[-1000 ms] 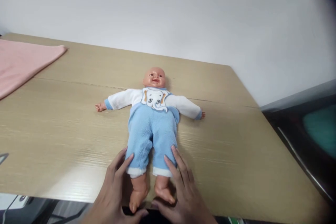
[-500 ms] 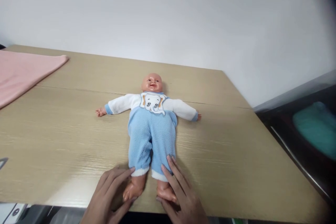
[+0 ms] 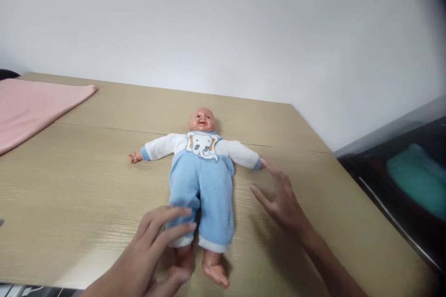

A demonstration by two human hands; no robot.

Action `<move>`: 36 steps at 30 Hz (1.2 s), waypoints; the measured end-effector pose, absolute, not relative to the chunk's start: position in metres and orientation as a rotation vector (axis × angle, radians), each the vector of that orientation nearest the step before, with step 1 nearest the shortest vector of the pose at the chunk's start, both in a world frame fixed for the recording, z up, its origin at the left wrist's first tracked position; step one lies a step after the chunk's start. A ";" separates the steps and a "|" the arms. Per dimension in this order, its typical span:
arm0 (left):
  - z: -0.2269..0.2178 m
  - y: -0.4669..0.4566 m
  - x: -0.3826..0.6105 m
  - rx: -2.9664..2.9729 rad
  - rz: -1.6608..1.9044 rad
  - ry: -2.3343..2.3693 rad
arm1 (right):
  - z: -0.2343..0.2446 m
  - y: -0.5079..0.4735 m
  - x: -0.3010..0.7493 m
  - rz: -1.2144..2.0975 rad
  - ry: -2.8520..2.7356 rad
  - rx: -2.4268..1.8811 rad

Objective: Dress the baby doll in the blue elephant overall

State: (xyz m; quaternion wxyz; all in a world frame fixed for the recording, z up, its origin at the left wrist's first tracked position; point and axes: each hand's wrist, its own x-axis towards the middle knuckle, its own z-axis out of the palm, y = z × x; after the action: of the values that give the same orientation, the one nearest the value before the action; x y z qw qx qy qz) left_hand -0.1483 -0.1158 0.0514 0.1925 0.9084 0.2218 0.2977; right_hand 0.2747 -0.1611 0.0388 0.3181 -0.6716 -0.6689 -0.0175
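Observation:
A baby doll (image 3: 204, 178) in blue trousers and a white top with an elephant bib lies on its back on the wooden table (image 3: 69, 185), arms spread. My left hand (image 3: 153, 250) hovers open over the doll's left trouser leg near the cuff, fingers apart. Further right, my right hand (image 3: 282, 197) is open with fingers spread, reaching toward the doll's outstretched hand at the end of its white sleeve, fingertips almost touching it.
A pink cloth (image 3: 31, 104) lies at the table's far left corner. A white wall runs behind the table. To the right, past the table's edge, stands a dark container (image 3: 397, 185) with something teal (image 3: 418, 181) inside.
Both hands have left the doll's feet. My right hand moved up and right toward the doll's outstretched hand; my left hand lifted over the trouser leg. The camera tilted up.

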 end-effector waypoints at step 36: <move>0.064 0.075 0.044 2.203 1.226 0.604 | 0.002 -0.075 0.264 0.589 -1.553 -1.450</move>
State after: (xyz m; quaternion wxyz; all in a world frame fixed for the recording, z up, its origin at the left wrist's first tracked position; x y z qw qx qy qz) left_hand 0.0443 0.0749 0.0643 0.2709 0.8180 0.2242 0.4552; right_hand 0.2643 -0.0748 0.0019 0.4513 -0.5868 -0.6285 0.2385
